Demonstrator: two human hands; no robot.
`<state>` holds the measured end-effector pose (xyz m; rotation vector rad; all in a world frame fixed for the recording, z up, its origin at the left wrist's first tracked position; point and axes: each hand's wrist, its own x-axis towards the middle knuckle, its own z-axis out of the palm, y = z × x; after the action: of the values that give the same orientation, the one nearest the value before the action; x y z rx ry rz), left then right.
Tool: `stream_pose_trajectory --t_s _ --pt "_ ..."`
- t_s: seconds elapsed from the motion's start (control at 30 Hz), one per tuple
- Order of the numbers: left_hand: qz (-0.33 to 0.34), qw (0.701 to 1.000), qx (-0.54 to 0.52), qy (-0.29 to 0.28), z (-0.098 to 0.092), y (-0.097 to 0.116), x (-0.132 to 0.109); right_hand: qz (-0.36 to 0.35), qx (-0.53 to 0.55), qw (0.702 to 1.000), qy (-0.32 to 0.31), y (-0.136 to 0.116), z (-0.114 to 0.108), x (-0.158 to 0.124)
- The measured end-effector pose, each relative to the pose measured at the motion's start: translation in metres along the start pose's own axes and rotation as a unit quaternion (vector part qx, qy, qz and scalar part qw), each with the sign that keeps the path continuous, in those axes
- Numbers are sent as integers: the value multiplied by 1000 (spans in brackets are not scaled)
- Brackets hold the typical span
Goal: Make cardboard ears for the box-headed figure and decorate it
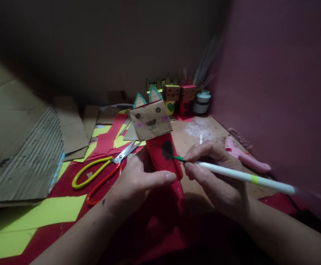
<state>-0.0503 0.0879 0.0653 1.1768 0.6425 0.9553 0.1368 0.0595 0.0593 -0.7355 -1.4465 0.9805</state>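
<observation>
My left hand (140, 180) is wrapped round the red body of a paper puppet (151, 119), thumb across its front. The puppet has a brown cardboard head with drawn eyes, mouth, pink cheeks and two green-edged ears. On the red body is a heart outline, its right part filled in dark. My right hand (215, 173) pinches a white marker (232, 173) with a green tip end, which meets the edge of the dark fill. Beside my left hand lie scissors (118, 158) with one yellow and one red handle, blades apart.
Similar puppets (172, 94) stand at the back, next to a lidded jar (201, 102). A pink glue gun (247, 156) lies at right on a cardboard sheet (196, 195). Yellow paper (46, 211), red strips (107, 141) and cardboard pieces (70, 125) cover the left. A purple wall (273, 92) rises at right.
</observation>
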Motion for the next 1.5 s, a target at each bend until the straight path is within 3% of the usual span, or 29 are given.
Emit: stream_pose_trajectory --t_s 0.37,0.63,1.13,1.5 --pt "3 1000 5 13 1 -1 1 8 -3 1000 -30 -6 2 0" --pt "8 1000 8 1 0 -2 -1 -15 -5 1000 15 1 -1 1" --pt "0 1000 -7 28 4 0 0 23 -8 999 -40 -6 1 -1" --pt "8 1000 0 9 1 -2 0 -7 -6 1000 13 2 -2 -1"
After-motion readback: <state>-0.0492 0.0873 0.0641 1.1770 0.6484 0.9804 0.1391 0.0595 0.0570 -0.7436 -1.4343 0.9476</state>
